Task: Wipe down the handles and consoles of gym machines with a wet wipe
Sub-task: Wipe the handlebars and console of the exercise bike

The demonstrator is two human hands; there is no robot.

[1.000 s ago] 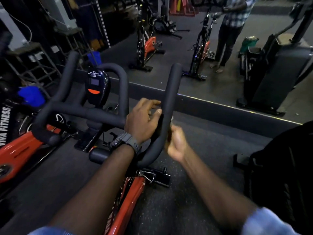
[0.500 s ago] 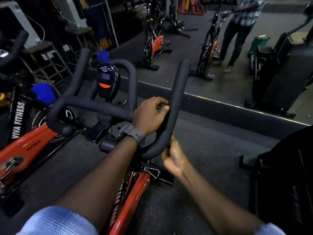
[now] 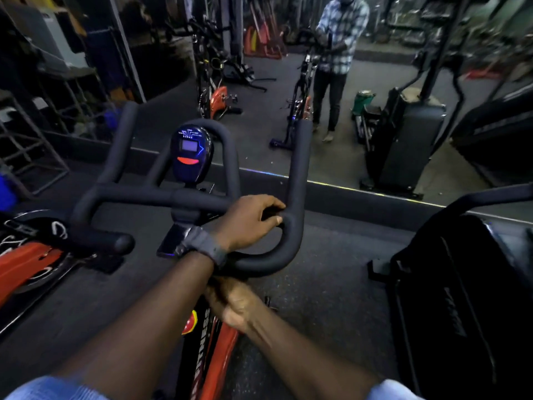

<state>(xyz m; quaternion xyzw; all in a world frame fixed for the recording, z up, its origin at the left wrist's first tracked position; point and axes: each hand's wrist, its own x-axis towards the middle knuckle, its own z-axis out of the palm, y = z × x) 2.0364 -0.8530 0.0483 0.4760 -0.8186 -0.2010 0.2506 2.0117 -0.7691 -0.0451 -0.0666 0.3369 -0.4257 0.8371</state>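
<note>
A black foam handlebar of an orange spin bike fills the middle of the head view. Its oval console with a lit screen stands behind the crossbar. My left hand, a watch on its wrist, grips the crossbar just left of the right-hand bend. My right hand is tucked under the handlebar's lower right curve with its fingers curled up against the bar. Its fingertips are hidden behind my left wrist. No wipe shows in either hand.
Another orange bike stands close on the left. A black machine crowds the right side. Ahead runs a low ledge, beyond which a person in a checked shirt stands at a bike. Metal racks line the far left.
My right hand has slid down the right bar and round its lower curve, ending underneath near my left wrist. My left hand kept its grip. The view tilted up.
</note>
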